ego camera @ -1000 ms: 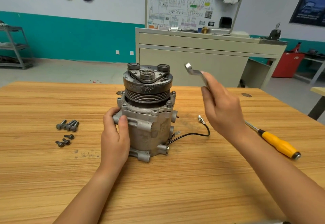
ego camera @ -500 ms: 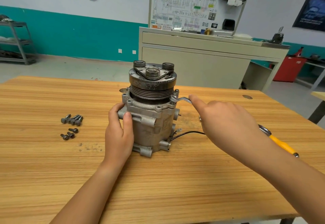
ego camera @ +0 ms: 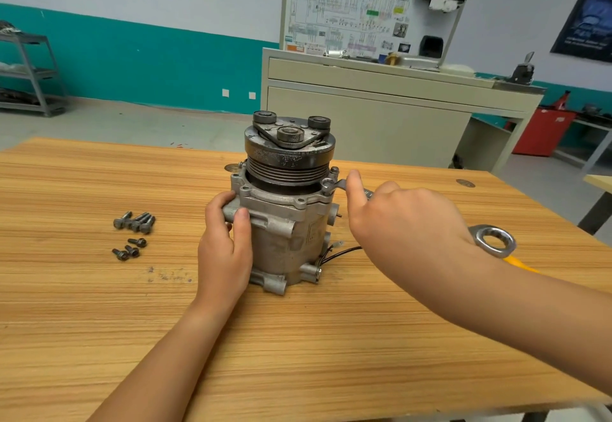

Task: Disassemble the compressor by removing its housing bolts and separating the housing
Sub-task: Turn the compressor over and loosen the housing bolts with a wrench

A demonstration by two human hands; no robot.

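**Compressor** (ego camera: pixel 284 222): stands upright near the middle of the desk (ego camera: pixel 99 322), pulley (ego camera: pixel 288 153) uppermost, base lugs on the wood. A black wire (ego camera: pixel 344 251) trails from its right side.

**Left hand** (ego camera: pixel 225 246): wrapped round a lug on the left of the housing, thumb on the front face, bracing the body.

**Right hand** (ego camera: pixel 404 226): closed round the shank of a wrench (ego camera: pixel 479 237), index finger stretched along it toward the head. The ring end sticks out behind the wrist.

**Bolt** (ego camera: pixel 328 185): sits in the right corner of the top flange. The wrench's open end appears seated on it, though how fully it is seated cannot be told.

**Loose bolts** (ego camera: pixel 134 222): two small clusters well to the left of the compressor, lying flat.

**Screwdriver** (ego camera: pixel 520 264): only part of a yellow handle shows, behind the right forearm.

**Step in hand**: loosening a flange bolt. Other bolt heads show round the flange, so the bolt-removal stage looks only partly done and the housing is not yet parted.

**Next move calls for**: a firm swing of the wrench while the left hand resists the twist, keeping the head square on the bolt to avoid slipping. Room for the swing is limited by the pulley just beside it.
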